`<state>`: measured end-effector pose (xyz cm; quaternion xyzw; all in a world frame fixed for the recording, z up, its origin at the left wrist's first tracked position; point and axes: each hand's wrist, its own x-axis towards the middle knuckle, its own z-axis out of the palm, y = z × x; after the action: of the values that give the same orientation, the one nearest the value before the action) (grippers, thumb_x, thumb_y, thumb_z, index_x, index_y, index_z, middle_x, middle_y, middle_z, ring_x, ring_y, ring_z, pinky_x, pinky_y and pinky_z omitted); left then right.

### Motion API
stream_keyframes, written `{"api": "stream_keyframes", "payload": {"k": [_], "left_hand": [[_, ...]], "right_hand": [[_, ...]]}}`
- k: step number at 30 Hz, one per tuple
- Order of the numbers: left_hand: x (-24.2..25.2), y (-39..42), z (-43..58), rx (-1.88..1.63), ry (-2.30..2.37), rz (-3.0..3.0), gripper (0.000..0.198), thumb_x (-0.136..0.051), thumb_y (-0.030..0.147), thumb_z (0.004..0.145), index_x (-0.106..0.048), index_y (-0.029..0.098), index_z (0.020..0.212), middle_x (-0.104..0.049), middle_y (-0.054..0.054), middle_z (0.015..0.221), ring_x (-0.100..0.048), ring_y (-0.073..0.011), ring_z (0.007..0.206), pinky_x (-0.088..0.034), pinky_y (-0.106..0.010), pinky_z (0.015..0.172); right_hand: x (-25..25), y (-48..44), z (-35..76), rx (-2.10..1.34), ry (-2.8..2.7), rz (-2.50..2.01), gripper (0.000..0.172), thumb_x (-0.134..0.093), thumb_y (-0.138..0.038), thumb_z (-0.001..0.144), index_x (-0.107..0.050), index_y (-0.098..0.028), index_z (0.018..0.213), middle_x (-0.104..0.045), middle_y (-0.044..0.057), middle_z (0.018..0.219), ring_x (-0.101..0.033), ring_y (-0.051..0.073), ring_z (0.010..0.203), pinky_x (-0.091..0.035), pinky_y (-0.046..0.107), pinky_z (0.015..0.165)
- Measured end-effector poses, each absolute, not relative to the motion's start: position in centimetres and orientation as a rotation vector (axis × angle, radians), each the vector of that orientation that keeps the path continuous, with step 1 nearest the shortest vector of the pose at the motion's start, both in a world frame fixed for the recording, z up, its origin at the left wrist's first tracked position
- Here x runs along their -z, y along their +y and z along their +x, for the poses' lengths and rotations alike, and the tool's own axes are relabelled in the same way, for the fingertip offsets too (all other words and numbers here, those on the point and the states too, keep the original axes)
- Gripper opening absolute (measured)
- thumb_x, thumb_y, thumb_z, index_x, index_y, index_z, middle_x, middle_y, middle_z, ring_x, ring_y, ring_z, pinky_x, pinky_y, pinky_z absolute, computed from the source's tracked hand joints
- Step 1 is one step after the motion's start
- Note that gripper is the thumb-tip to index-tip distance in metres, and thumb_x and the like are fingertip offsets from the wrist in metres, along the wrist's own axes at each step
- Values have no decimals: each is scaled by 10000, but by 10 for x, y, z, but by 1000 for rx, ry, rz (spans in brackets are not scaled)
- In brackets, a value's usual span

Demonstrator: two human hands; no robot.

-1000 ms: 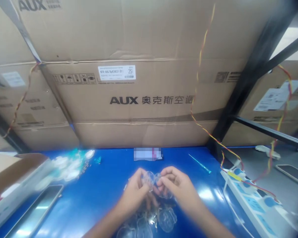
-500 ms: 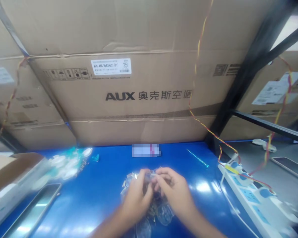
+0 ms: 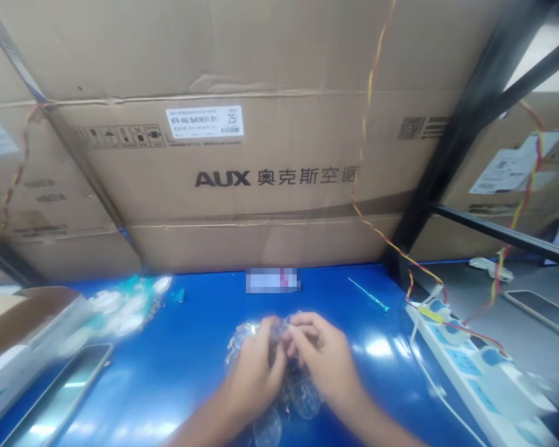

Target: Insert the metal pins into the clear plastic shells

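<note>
While the left hand (image 3: 256, 360) is cupping it, the right hand (image 3: 328, 357) is pinching a clear piece (image 3: 278, 331)

Because fingers are crowding round it, the piece is showing only in part: it is sitting between the two hands, above the bench (image 3: 181, 372). As far as the blur is allowing, the right thumb and forefinger are pressing together on its side. The left thumb and forefinger are standing apart at the knuckles with a dark gap between them; whether their tips are gripping the piece cannot be told.

Judging by its glassy look, the piece is probably behaving like thin plastic: light, stiff, slick on its faces and perhaps brittle where it is thinning toward an edge. Fingers holding it by opposite sides of the rim, pads flat and pressure light, are likely avoiding slips, smears and cracks better than fingers squeezing the middle.

Below the hands, clear discs (image 3: 306, 398) are lying close together, one of them resting lower down between the forearms. More clear parts (image 3: 243, 335) are showing just past the left hand. Farther left, white caps (image 3: 133, 305) are lying heaped near a phone (image 3: 61, 397); a power strip (image 3: 466, 363) is resting at the right.
</note>
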<state>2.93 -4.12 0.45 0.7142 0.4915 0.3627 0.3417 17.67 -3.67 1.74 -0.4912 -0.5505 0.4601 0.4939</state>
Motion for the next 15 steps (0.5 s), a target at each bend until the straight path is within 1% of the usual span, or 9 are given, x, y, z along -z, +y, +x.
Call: {"api": "stream_keyframes", "payload": {"k": [4,10,12,15], "left_hand": [[-6,-43,30,-943,1274,1848,304,-435,289,911,-477,222,1205,-685,-52,789,-614,-189,635,-413,-273,584],[-3,-44,30,-928,1332,1888,377,-415,283,915,-429,198,1282,-688,-80,799,-630,-205,636,-416,-278,572],[1,-45,30,-928,1382,1942,386,-413,282,909,-443,195,1285,-688,-95,787,-633,-222,635,-408,-284,563],[8,-44,30,-955,1429,2023,384,-419,270,898,-483,200,1270,-693,-114,812,-647,-247,686,-424,-293,587]], "right_hand": [[-19,-37,179,-1073,-1405,-1180,183,-578,-355,845,-633,-188,892,-698,43,736,-630,154,585,-471,231,512],[-22,-33,179,-1194,-1335,-1184,171,-581,-332,830,-619,-169,863,-661,22,640,-582,132,505,-433,213,448],[-23,-32,180,-1204,-1339,-1194,163,-576,-327,829,-611,-169,846,-651,14,626,-565,124,482,-417,209,433],[-22,-30,181,-1207,-1386,-1205,171,-562,-339,842,-590,-173,812,-613,-7,573,-549,122,470,-408,211,437]]}}
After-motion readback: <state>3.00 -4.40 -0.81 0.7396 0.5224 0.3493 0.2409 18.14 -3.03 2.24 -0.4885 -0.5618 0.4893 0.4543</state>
